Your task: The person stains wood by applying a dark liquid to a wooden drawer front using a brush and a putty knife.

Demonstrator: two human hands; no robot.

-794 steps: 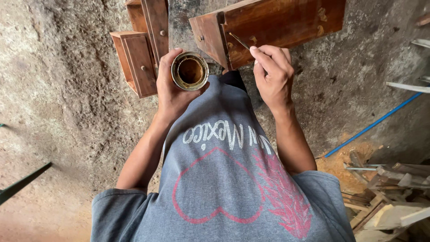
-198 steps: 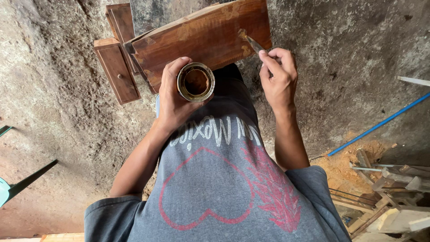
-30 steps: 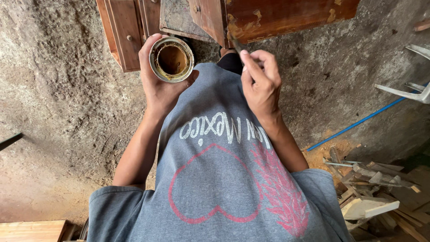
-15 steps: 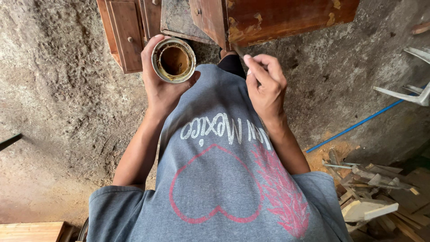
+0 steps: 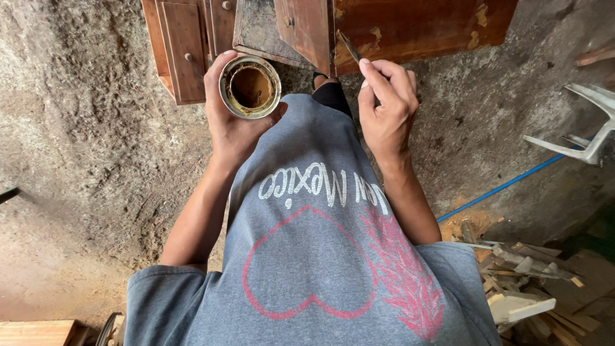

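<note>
While the left hand (image 5: pixel 234 122) grips the open tin (image 5: pixel 250 88) of brown stain, a tilt could spill it on the grey shirt (image 5: pixel 320 256). The right hand (image 5: pixel 386 112) pinches a thin brush (image 5: pixel 350 48) near the wooden furniture (image 5: pixel 410 25); drips may fall.

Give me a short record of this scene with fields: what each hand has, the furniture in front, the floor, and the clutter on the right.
left hand: left hand grips an open round tin with brown liquid inside
right hand: right hand pinches a thin brush, tip at the wood
furniture: reddish-brown wooden cabinet with small drawers
floor: rough grey concrete floor
right side: pile of wood scraps, a blue hose
clothing: grey shirt with a pink heart
</note>
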